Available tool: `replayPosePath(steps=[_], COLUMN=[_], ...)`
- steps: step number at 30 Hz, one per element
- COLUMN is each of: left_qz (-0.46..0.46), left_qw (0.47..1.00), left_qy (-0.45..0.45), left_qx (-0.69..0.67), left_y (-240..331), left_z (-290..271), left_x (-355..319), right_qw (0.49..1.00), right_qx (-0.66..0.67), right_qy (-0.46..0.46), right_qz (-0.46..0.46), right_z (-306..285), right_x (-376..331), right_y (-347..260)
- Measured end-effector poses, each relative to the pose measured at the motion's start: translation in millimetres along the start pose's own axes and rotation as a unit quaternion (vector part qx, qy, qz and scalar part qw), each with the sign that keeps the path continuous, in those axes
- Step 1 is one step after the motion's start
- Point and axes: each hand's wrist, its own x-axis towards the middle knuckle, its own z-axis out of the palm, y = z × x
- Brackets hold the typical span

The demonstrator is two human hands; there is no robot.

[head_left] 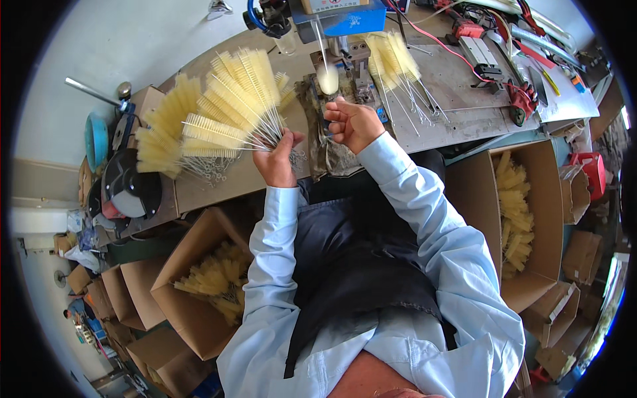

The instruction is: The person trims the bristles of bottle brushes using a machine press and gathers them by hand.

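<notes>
Your left hand (277, 161) clenched a fanned bunch of yellow wire-stem brushes (222, 113), your right hand (353, 123) pinched one brush (327, 79) just above it at the machine (345, 36); feeding it straight looked best.

Brushes (219, 106): pale yellow bristles, twisted metal wire stems. Boxes (192, 292): matt brown cardboard. Bench (451, 99): worn, dull grey. Sleeves (458, 265): smooth light-blue cloth.

Hidden stems, blurred tip, cut-off boxes

Your left hand (277, 161) swallows the wire stems of the fanned brushes (219, 109); at 12 o'clock the single brush (326, 78) blurs; at 8 o'clock the rim cuts off the cardboard boxes (126, 298); your right hand (355, 123) hides its grip.
</notes>
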Motion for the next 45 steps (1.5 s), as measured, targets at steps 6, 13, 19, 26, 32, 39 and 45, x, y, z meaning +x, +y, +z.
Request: replayPosePath(steps=[6, 13, 19, 26, 32, 39, 45], left_qz=[-0.008, -0.022, -0.039, -0.015, -0.065, -0.146, -0.173], left_qw=[0.999, 0.998, 0.998, 0.998, 0.997, 0.988, 0.984], left_qy=[0.021, 0.037, 0.024, 0.058, 0.023, -0.054, -0.051], left_qx=[-0.024, -0.035, -0.039, -0.010, -0.031, 0.001, 0.007], left_y=[-24, -34, -33, -33, -10, 18, 8], left_z=[-8, -19, -13, -19, -22, -6, -8], left_x=[10, 13, 12, 5, -19, -77, -96], right_qw=[0.998, 0.988, 0.950, 0.998, 0.970, 0.925, 0.894], right_qx=[0.049, 0.104, 0.164, -0.005, -0.124, -0.315, -0.353], right_qy=[-0.003, -0.099, -0.245, 0.025, 0.046, -0.022, -0.009], right_qz=[0.029, 0.052, 0.107, -0.062, -0.206, -0.211, -0.274], right_z=[9, 36, 17, 35, 28, 51, 39], right_x=[-13, -19, 11, -52, -68, -43, -30], right_y=[5, -11, -1, 109, 96, 42, 51])
